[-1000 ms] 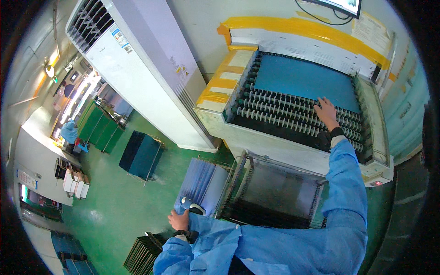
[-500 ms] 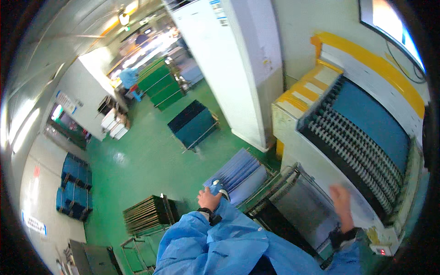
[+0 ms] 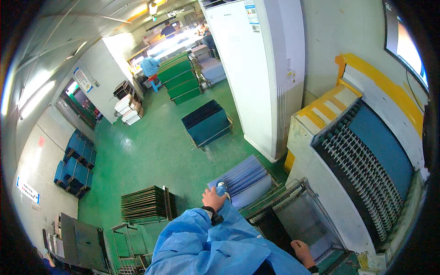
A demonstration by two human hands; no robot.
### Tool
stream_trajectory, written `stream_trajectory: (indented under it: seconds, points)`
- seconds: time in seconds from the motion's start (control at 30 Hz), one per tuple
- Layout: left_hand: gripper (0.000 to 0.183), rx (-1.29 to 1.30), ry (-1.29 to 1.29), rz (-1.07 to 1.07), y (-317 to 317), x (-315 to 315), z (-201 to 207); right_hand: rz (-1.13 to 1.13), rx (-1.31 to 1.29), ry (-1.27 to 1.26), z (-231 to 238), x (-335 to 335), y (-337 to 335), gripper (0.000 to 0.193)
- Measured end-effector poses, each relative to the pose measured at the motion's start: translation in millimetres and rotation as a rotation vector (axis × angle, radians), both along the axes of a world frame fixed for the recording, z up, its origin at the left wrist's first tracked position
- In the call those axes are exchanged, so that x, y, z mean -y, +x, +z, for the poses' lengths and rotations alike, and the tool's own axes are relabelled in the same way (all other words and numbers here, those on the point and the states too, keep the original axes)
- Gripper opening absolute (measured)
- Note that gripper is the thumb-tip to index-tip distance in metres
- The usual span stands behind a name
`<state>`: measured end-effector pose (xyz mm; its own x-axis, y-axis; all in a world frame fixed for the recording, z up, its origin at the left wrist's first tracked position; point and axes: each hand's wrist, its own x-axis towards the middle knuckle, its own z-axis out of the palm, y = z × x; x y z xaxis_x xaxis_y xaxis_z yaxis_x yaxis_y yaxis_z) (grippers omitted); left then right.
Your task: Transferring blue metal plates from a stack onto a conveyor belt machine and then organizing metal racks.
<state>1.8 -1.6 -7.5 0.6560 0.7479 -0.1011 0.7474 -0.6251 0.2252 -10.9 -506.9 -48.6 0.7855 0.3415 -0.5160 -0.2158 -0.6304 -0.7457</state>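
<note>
One dark panel [image 3: 276, 230], long axis slanting down-right; right hand [image 3: 302, 252] alongside, can't tell if grip pinches.

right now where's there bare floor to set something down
Bare floor lies between the wall stacks, brown boards and middle blue stack. It's crowded near the left hand, by the purple panels, and right hand, by the rack and roller machine.

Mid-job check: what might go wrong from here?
1. The right hand is low at the metal rack; it might snag there.
2. A shoe shows close by the pale blue panels; a careless step could knock them.
3. The rollers are exposed near the blue sheet; if turning, which I can't tell, they might pinch a reaching hand.
</note>
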Motion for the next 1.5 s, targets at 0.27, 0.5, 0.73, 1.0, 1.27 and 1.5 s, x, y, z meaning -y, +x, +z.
stream_trajectory:
  seconds: [0.27,0.5,0.73,1.0,1.27,1.5]
  points:
    - [0.072,0.020,-0.005,0.015,-1,3,2,-0.011,0.280,-0.108,-11,-4,-11,0.049]
    - [0.071,0.024,0.007,-0.007,-2,-1,-3,-0.054,0.305,-0.113,-18,-2,-10,0.044]
    - [0.071,0.044,0.016,-0.006,-2,0,-6,-0.076,0.354,-0.040,-4,-8,-8,0.038]
    - [0.071,0.020,0.010,-0.008,2,2,-3,-0.034,0.389,-0.087,-18,-4,-8,0.032]
    - [0.073,0.014,0.005,-0.005,1,2,-3,-0.038,0.395,-0.075,-22,-1,-8,0.032]
    - [0.073,0.012,0.013,-0.007,1,2,-4,-0.045,0.300,-0.109,-23,-2,-6,0.035]
